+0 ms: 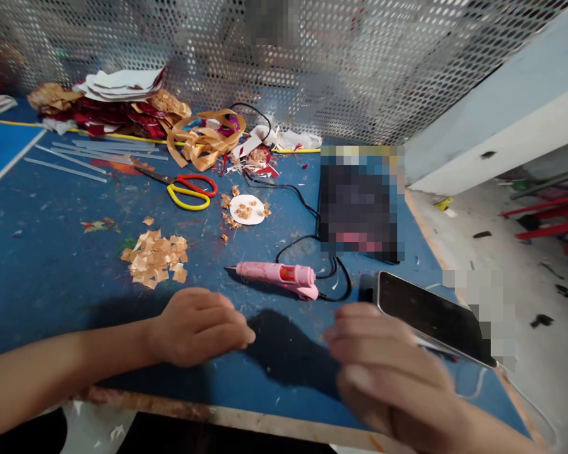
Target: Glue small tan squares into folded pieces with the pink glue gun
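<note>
My left hand (206, 328) is held low over the blue table, its fingers bent and drawn together, with nothing visible in them. Just beyond it lies a heap of small gold ribbon squares (155, 258). To the right, my right hand (388, 372) is raised, somewhat blurred, fingers loosely bent and no object seen in them. It overlaps the near edge of a smartphone (430, 312). Between and beyond the hands rests a pink glue gun (274, 274), nozzle pointing left. A white paper disc (253, 217) bears folded gold pieces, with more scattered around it.
Scissors with red and yellow handles (189, 194) lie near clear glue sticks (66, 164). Behind are tangled gold ribbon (203, 142) and stacked red and white material (118, 88). A black cord (345, 284) loops beside a pixelated dark device (357, 202). Perforated metal (284, 75) borders the back.
</note>
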A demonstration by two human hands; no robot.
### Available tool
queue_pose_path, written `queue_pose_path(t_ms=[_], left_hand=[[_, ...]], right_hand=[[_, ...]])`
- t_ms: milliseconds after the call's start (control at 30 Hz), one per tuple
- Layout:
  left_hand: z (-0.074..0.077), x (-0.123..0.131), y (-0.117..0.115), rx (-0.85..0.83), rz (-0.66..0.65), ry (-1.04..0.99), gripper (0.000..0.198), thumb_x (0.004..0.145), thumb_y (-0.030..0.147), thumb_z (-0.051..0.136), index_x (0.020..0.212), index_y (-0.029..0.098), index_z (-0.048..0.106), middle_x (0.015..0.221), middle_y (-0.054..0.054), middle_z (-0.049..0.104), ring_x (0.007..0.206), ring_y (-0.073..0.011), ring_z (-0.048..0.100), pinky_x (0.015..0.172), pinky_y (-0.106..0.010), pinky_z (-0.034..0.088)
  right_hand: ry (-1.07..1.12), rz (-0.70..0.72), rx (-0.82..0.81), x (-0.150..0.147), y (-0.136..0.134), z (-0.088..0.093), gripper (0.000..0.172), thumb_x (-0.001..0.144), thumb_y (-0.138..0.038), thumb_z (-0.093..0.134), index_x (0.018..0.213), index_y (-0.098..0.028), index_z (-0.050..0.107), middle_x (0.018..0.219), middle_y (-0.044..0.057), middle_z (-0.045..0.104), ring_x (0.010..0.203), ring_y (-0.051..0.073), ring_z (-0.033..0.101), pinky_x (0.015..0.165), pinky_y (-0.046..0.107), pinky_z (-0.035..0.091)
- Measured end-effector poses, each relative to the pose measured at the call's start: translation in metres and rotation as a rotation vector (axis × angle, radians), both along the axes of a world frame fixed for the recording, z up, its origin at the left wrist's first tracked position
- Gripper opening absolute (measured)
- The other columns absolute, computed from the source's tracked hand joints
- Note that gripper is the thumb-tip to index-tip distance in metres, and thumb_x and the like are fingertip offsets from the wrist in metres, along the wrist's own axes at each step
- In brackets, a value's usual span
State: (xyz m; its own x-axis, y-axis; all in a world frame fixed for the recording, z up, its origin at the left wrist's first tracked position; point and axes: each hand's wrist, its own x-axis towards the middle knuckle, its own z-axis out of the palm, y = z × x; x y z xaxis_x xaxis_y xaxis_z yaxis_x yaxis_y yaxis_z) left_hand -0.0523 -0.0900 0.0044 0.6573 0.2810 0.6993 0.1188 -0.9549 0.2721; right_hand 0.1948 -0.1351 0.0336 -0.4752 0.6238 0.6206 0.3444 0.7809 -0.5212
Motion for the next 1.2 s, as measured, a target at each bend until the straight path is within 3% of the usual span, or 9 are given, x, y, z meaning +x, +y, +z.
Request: queue_pose_path(t_ms=[33,67,133,200,300,433,1000,1200], left_hand=[[0.002,0.002,0.002,0.016,0.05,-0.005,0.015,0.096,0.019,0.046,0.093,0.014,0.061,0.08,-0.002,0.071,0.072,-0.0131,0.064,0.068,-0.025,0.053],[0.006,0.006,0.003,0.022,0.11,0.006,0.014,0.095,0.021,0.05,0.095,0.015,0.062,0.084,-0.003,0.071,0.078,-0.0145,0.065,0.073,-0.026,0.054],[0.014,0.015,0.008,0.014,0.235,0.057,0.011,0.092,0.026,0.057,0.097,0.018,0.064,0.094,-0.005,0.069,0.091,-0.0184,0.063,0.081,-0.031,0.054],[0.022,0.025,0.014,0.01,0.323,0.1,0.015,0.088,0.029,0.063,0.098,0.019,0.065,0.104,-0.007,0.066,0.101,-0.0219,0.059,0.088,-0.036,0.051],[0.029,0.041,0.023,-0.034,0.357,0.121,0.017,0.086,0.033,0.065,0.095,0.018,0.066,0.112,-0.009,0.062,0.109,-0.024,0.054,0.095,-0.041,0.047],[0.027,0.051,0.03,-0.135,0.363,0.131,0.016,0.084,0.036,0.067,0.086,0.019,0.067,0.117,-0.008,0.06,0.114,-0.024,0.051,0.097,-0.041,0.044],[0.019,0.054,0.03,-0.129,0.361,0.068,0.009,0.084,0.033,0.069,0.086,0.024,0.072,0.112,-0.004,0.066,0.11,-0.0221,0.054,0.096,-0.042,0.045],[0.025,0.055,0.031,-0.221,0.295,0.128,0.009,0.085,0.029,0.067,0.083,0.021,0.072,0.115,-0.006,0.063,0.114,-0.0233,0.051,0.099,-0.045,0.043]], right_hand=[[0.121,-0.073,0.162,0.004,0.003,-0.002,0.025,0.087,-0.013,0.053,0.105,-0.028,0.059,0.073,0.001,0.063,0.067,0.018,0.061,0.063,0.036,0.053],[0.181,-0.173,0.218,0.007,0.007,-0.006,0.028,0.083,-0.01,0.055,0.106,-0.026,0.059,0.075,0.001,0.06,0.068,0.018,0.06,0.063,0.036,0.052],[0.252,-0.341,0.242,0.008,0.015,-0.016,0.034,0.079,-0.006,0.058,0.107,-0.025,0.058,0.082,0.002,0.057,0.072,0.018,0.058,0.064,0.037,0.05],[0.211,-0.422,0.155,0.005,0.021,-0.026,0.035,0.078,-0.005,0.06,0.107,-0.024,0.056,0.089,0.003,0.056,0.08,0.02,0.058,0.07,0.037,0.05],[0.094,-0.428,-0.018,0.003,0.023,-0.035,0.032,0.08,-0.012,0.064,0.107,-0.024,0.052,0.098,0.005,0.057,0.091,0.021,0.057,0.077,0.038,0.049],[0.047,-0.401,-0.132,0.004,0.022,-0.04,0.028,0.083,-0.018,0.064,0.106,-0.023,0.049,0.098,0.005,0.057,0.089,0.019,0.057,0.076,0.034,0.049],[0.041,-0.419,-0.144,0.007,0.019,-0.044,0.025,0.087,-0.017,0.06,0.109,-0.024,0.051,0.092,0.002,0.062,0.08,0.016,0.061,0.07,0.03,0.05],[0.05,-0.415,-0.143,0.007,0.019,-0.045,0.022,0.087,-0.015,0.058,0.107,-0.024,0.053,0.089,0.002,0.063,0.079,0.017,0.062,0.068,0.031,0.05]])
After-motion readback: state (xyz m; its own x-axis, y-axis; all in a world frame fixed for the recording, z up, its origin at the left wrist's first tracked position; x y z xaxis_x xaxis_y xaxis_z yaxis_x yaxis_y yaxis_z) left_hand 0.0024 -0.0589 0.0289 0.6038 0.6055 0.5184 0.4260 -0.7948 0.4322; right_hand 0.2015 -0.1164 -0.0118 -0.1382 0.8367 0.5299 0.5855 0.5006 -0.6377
